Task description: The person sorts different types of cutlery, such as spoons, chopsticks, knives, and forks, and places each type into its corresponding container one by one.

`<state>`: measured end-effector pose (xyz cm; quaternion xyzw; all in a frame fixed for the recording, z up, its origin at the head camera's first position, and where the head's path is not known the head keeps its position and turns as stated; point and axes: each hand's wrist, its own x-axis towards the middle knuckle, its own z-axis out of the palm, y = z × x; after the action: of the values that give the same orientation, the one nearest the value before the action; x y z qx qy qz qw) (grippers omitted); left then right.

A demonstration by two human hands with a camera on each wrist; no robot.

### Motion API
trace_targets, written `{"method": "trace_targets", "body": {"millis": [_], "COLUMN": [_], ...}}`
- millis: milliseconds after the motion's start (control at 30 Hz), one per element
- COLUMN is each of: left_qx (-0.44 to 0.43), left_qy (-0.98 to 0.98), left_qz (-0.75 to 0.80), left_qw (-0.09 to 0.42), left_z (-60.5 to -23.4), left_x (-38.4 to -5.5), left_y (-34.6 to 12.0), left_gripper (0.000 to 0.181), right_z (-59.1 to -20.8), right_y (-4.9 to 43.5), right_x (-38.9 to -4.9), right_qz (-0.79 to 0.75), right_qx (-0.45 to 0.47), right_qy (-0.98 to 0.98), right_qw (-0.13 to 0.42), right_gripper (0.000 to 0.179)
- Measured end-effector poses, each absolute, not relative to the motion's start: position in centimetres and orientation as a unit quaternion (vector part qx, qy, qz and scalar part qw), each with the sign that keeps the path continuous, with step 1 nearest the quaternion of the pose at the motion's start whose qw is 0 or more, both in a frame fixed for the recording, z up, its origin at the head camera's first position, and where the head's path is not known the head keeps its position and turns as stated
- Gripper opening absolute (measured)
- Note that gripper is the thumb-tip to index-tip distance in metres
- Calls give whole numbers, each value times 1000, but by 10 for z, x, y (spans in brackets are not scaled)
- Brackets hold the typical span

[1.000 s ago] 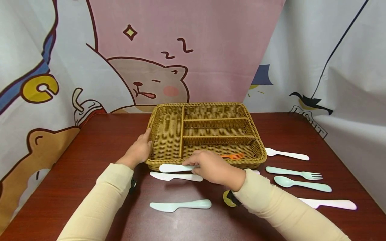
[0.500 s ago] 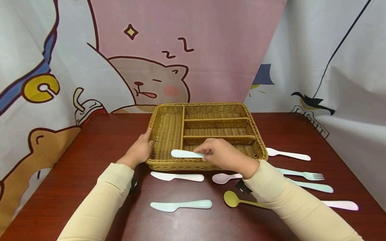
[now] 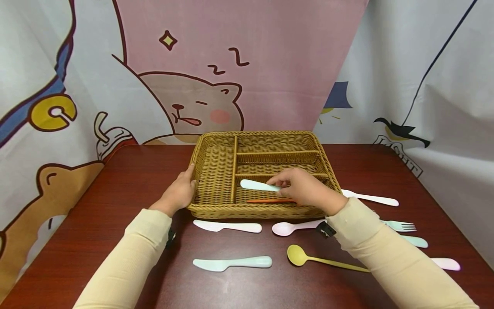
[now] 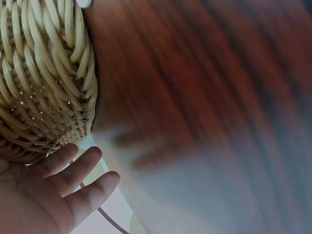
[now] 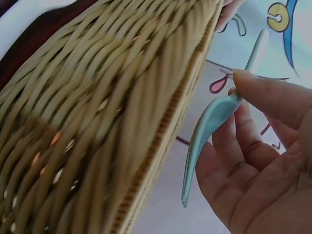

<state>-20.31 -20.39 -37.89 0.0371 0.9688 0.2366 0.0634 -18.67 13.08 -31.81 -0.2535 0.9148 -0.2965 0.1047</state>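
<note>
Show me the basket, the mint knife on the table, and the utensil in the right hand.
Basket [image 3: 221, 212]: head view, on its front wall.
Mint knife [image 3: 236, 262]: head view, on its handle near the blade.
Utensil [image 5: 218, 113]: right wrist view, on its curved part.

Mid-frame in the head view, the right hand [image 3: 305, 189] hides one end of a pale-mint plastic utensil [image 3: 257, 185]; lower right, a cream sleeve [image 3: 401, 253] covers the handle of a mint-green plastic fork [image 3: 397, 225]. The left wrist view crops the tan wicker basket [image 4: 44, 73], upper left.
</note>
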Motion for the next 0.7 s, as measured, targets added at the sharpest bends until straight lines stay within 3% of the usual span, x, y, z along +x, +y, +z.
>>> {"method": "trace_targets", "body": {"millis": [700], "left_qx": [36], "left_qy": [968], "left_qz": [239], "left_qw": [67], "left_z": [-379], "left_x": [-203], "left_y": [-204], "left_gripper": [58], "right_z": [-336], "right_y": [153], "right_x": [-213], "right_qz": [-264], "right_qx": [-251], "right_qy": [920], "right_qw": [147], "right_gripper": [30]}}
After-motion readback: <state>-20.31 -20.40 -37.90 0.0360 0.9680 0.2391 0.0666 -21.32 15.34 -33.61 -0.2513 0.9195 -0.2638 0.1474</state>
